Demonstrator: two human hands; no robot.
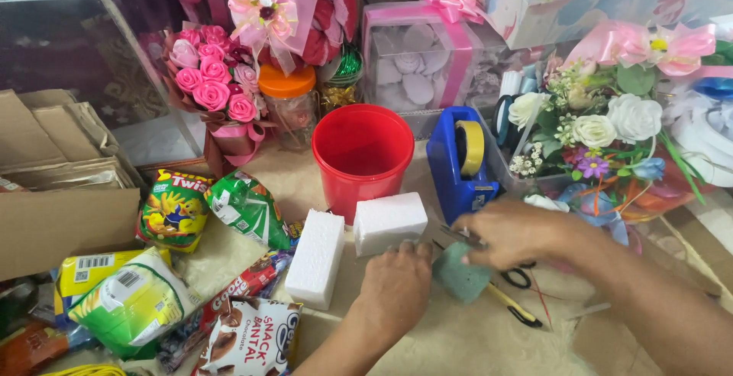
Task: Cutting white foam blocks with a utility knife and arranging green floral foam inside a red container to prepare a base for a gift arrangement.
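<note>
Our right hand (510,232) is closed around a thin metal tool, likely a small blade or scissor tip, though we cannot tell which, and presses it onto the top of a green foam block (460,273). Our left hand (397,288) lies knuckles-up, fingers curled loosely against the block's left side, steadying it more than gripping it. So the block sits between our two hands, touching both: just right of the left hand, just below and left of the right. Its long axis is hard to judge, since both hands cover much of it.

We take the block as our landmark. Just right of it lie scissors (519,277) with black handles and, nearer us, a yellow-handled tool (513,307). Just left and above it stand two white foam blocks (317,258), the smaller one (389,222) touching our left fingertips. Behind the block stand a red bucket (363,154) and a blue tape dispenser (458,164). Farther right of it is a flower arrangement (603,128). Well to the left lie snack packets (248,208) and a cardboard box (65,216). Far behind it are a pink rose bouquet (210,86) and ribboned gift boxes (420,48).
</note>
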